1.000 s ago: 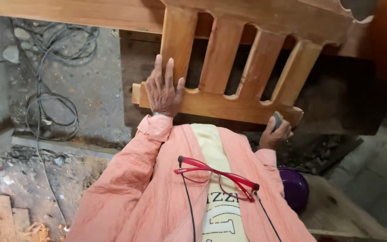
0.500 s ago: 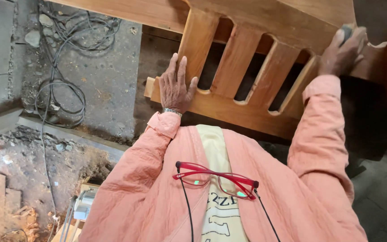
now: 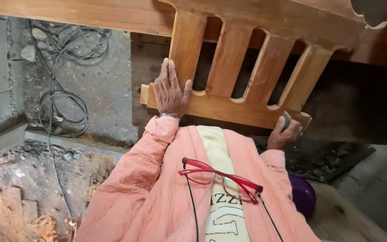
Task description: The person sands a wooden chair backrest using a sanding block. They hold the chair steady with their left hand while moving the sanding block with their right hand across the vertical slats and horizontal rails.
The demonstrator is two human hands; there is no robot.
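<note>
A slatted wooden frame (image 3: 229, 105) with several upright slats lies in front of me. My left hand (image 3: 170, 89) rests flat on its lower rail by the leftmost slat, fingers together. My right hand (image 3: 283, 133) grips a small grey sanding block (image 3: 286, 121) against the lower rail's right end. Red glasses (image 3: 220, 175) hang on a cord over my pink shirt.
A long wooden beam (image 3: 68, 13) runs across the top. Black cables (image 3: 63, 98) coil on the concrete floor at left. Rubble and wood scraps (image 3: 10, 206) lie at the lower left. A purple round object (image 3: 303, 195) sits by my right side.
My right hand has come down from the frame's upper right corner to the right end of the lower rail. My left hand stays on the rail.
</note>
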